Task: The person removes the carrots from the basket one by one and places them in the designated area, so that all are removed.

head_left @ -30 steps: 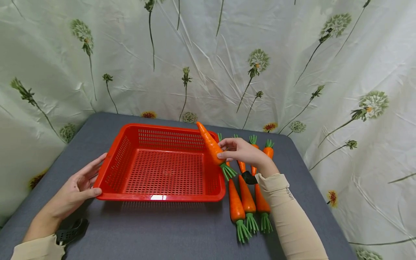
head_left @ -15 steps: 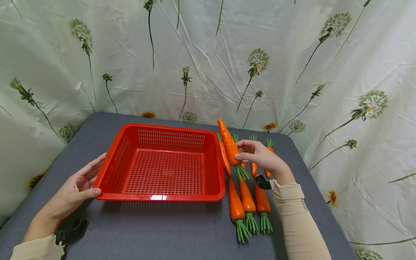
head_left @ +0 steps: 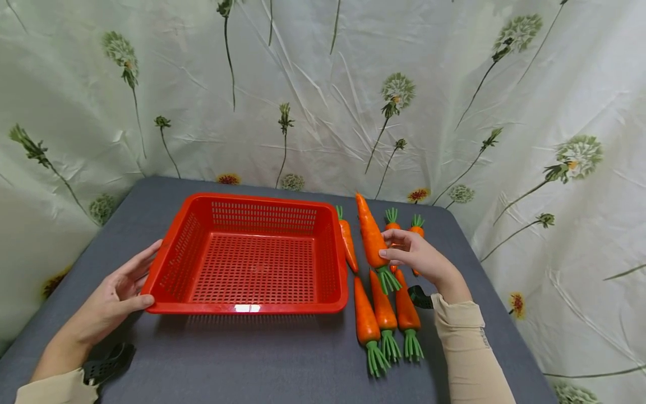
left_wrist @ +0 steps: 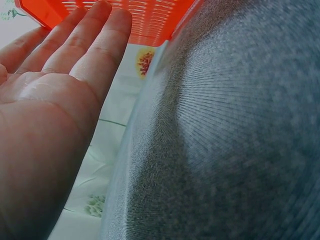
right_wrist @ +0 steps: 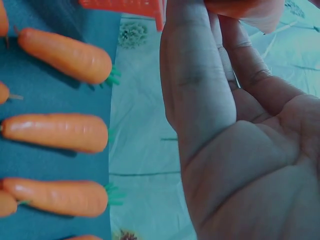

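An orange carrot with short green stalks is pinched near its thick end by my right hand, tip pointing up and away. It hangs above the carrots at the right; in the right wrist view only part of the held carrot shows. My left hand touches the left edge of a red plastic basket, its thumb on the front-left corner of the rim. In the left wrist view the fingers lie fairly straight against the basket's outer wall. The basket has slotted walls and nothing inside.
Front carrots lie right of the basket with stalks toward me. A back row has stalks pointing away; its left carrot lies beside the basket, others partly behind my right hand. Everything is on a grey cloth-covered table before a flowered curtain.
My right hand has moved right and slightly toward me with the carrot, from over the basket's right rim to above the carrots. The left hand and the basket stay nearly still.
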Action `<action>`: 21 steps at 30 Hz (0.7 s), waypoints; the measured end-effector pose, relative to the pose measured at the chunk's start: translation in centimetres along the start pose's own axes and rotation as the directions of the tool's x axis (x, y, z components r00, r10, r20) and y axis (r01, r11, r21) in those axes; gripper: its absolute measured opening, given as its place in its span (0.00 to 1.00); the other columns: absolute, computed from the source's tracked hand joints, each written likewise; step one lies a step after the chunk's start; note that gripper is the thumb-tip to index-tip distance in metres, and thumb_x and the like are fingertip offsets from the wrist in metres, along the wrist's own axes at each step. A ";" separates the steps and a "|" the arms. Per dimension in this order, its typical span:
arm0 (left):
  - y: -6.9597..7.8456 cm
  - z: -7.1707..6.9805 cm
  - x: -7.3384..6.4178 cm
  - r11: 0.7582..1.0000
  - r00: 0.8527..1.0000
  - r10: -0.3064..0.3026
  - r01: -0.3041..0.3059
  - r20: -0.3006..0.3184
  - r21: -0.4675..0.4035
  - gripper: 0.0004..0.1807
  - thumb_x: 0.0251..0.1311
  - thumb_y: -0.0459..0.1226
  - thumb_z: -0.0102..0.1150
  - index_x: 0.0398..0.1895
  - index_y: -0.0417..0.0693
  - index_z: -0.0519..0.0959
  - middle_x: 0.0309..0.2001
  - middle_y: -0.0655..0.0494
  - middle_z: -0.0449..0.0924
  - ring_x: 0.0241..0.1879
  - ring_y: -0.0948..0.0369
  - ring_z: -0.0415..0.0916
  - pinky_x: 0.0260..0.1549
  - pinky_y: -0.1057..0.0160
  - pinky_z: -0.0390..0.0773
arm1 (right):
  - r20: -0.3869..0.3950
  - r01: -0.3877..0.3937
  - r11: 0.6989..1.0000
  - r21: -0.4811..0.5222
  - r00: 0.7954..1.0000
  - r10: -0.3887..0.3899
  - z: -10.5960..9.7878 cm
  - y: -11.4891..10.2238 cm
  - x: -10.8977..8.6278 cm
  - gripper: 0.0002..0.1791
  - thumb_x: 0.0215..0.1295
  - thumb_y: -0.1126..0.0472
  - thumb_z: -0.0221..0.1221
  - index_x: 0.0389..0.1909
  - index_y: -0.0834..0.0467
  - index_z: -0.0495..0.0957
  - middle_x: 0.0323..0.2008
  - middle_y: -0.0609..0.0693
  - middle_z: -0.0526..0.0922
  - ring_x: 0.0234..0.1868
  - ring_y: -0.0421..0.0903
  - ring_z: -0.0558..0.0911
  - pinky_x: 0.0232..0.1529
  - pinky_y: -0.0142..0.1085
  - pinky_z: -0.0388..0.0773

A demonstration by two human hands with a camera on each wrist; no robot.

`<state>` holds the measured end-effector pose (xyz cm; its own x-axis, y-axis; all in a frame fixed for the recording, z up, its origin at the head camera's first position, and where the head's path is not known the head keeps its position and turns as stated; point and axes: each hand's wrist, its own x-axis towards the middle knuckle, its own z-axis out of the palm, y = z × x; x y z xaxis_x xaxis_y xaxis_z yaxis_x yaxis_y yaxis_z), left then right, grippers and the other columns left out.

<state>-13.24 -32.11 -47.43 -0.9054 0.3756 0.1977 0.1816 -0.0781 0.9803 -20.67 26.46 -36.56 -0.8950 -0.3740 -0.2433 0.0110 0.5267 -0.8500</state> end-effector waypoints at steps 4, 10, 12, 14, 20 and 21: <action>0.1 0.0 0.0 1.000 1.000 -0.007 0.007 -0.008 0.010 0.49 0.61 0.16 0.49 0.82 0.50 0.43 0.73 0.58 0.63 0.63 0.68 0.76 0.47 0.64 0.85 | -0.041 -0.005 1.000 0.004 0.999 0.006 -0.6 0.8 -1.0 0.31 0.71 0.52 0.60 0.67 0.64 0.64 0.64 0.63 0.70 0.51 0.49 0.81 0.54 0.41 0.80; 0.2 0.1 0.1 1.000 1.000 -0.002 0.002 -0.015 0.003 0.49 0.61 0.16 0.49 0.82 0.49 0.43 0.73 0.58 0.63 0.62 0.68 0.76 0.47 0.64 0.85 | -0.091 -0.016 1.000 0.008 0.996 0.017 -1.4 1.8 -2.2 0.30 0.71 0.54 0.60 0.66 0.66 0.65 0.56 0.62 0.74 0.47 0.44 0.81 0.50 0.38 0.80; 0.2 0.1 0.1 1.000 1.000 0.007 -0.007 -0.016 -0.004 0.49 0.60 0.15 0.49 0.82 0.49 0.44 0.73 0.58 0.64 0.62 0.68 0.76 0.46 0.64 0.85 | -0.096 -0.016 1.000 0.020 0.995 0.017 -1.5 2.3 -2.7 0.30 0.72 0.55 0.59 0.66 0.66 0.64 0.55 0.59 0.75 0.47 0.42 0.81 0.49 0.38 0.80; 0.2 0.1 0.1 1.000 1.000 0.018 -0.018 -0.010 -0.016 0.49 0.60 0.15 0.49 0.82 0.48 0.43 0.73 0.57 0.63 0.62 0.67 0.76 0.47 0.64 0.85 | -0.106 -0.017 0.999 0.036 0.994 0.021 -1.6 2.9 -3.2 0.29 0.72 0.54 0.59 0.66 0.66 0.65 0.54 0.57 0.76 0.48 0.40 0.81 0.52 0.37 0.81; 0.1 0.0 0.0 1.000 1.000 0.008 -0.008 -0.008 -0.014 0.49 0.61 0.15 0.49 0.82 0.49 0.43 0.73 0.58 0.63 0.63 0.68 0.76 0.47 0.64 0.85 | -0.122 -0.001 0.996 0.092 0.992 0.012 -2.0 4.3 -5.0 0.27 0.74 0.57 0.57 0.64 0.68 0.64 0.49 0.46 0.79 0.48 0.38 0.82 0.51 0.32 0.81; 0.1 0.0 0.0 1.000 1.000 0.003 -0.004 -0.010 -0.012 0.49 0.61 0.16 0.49 0.82 0.49 0.43 0.73 0.58 0.63 0.63 0.68 0.76 0.47 0.64 0.85 | -0.122 0.003 0.995 0.101 0.992 0.009 -2.0 4.5 -5.2 0.26 0.74 0.57 0.56 0.64 0.68 0.64 0.49 0.45 0.80 0.47 0.37 0.82 0.51 0.32 0.82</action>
<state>-13.18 -32.09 -47.34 -0.9088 0.3657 0.2010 0.1803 -0.0903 0.9795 -16.86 32.35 -38.19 -0.9426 -0.2731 -0.1922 0.0532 0.4453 -0.8938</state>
